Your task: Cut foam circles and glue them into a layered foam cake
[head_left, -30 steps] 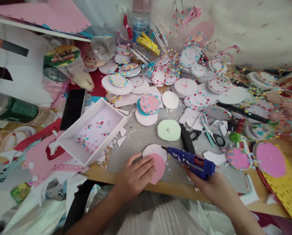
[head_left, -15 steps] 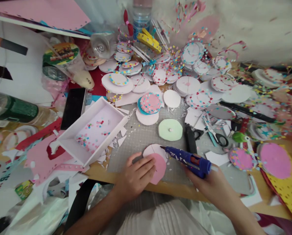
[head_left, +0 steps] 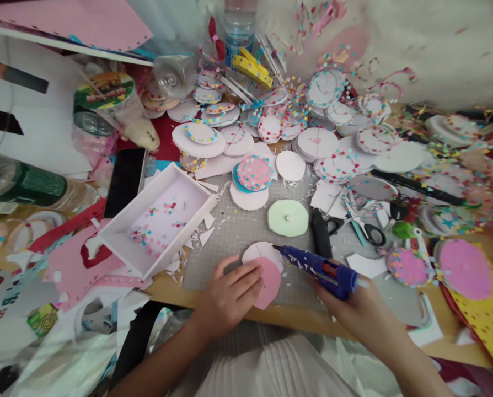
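Note:
My left hand [head_left: 232, 295] lies with its fingers stretched out over the left side of a pink paper circle [head_left: 270, 282]. That circle overlaps a white paper circle [head_left: 257, 251], whose upper part shows behind it. In my right hand [head_left: 354, 309] is a blue glue gun [head_left: 319, 270], its handle partly hidden by the fingers. The nozzle points left, at or just above the white circle's upper right edge; contact cannot be made out. A pale green disc [head_left: 288, 223] with a small white knob lies beyond the gun on the grey cutting mat [head_left: 230, 220].
To the left stands a white open box [head_left: 176, 193] with confetti, beside a black phone [head_left: 124, 182]. Scissors [head_left: 364, 223] and a black tool [head_left: 321, 234] lie right of the green disc. Several decorated paper discs [head_left: 319, 143] crowd the back. Bottles and cups line the left.
The glue gun's nozzle has shifted very slightly to the right along the white circle's edge. My left hand stays on the pink circle.

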The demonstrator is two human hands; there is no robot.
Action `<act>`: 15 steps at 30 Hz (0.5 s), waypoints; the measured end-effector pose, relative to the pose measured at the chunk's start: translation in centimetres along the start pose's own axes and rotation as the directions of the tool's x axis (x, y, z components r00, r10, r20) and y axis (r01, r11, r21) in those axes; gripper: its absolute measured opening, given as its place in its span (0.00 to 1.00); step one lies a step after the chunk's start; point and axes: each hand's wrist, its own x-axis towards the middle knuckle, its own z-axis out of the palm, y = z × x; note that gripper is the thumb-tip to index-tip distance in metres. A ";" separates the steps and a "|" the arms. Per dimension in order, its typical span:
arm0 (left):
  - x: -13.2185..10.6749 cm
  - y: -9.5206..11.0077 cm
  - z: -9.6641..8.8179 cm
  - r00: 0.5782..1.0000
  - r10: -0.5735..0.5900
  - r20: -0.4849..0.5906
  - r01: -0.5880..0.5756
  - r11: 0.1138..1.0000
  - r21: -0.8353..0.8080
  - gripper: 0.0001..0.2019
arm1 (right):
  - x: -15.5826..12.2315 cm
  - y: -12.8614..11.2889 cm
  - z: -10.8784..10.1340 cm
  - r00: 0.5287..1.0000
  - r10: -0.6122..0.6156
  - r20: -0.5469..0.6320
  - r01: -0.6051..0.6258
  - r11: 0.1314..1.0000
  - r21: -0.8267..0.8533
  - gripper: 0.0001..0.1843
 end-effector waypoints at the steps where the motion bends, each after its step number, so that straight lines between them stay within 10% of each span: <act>1: 0.0 0.0 0.0 1.000 -0.001 -0.002 0.001 1.000 0.001 0.11 | 0.0 0.0 0.0 1.000 -0.005 0.000 0.005 1.000 -0.003 0.10; 15: 0.3 -0.1 -0.2 1.000 0.000 0.004 0.000 1.000 0.023 0.12 | -0.9 0.0 -0.4 0.995 0.077 0.061 -0.076 0.997 -0.019 0.10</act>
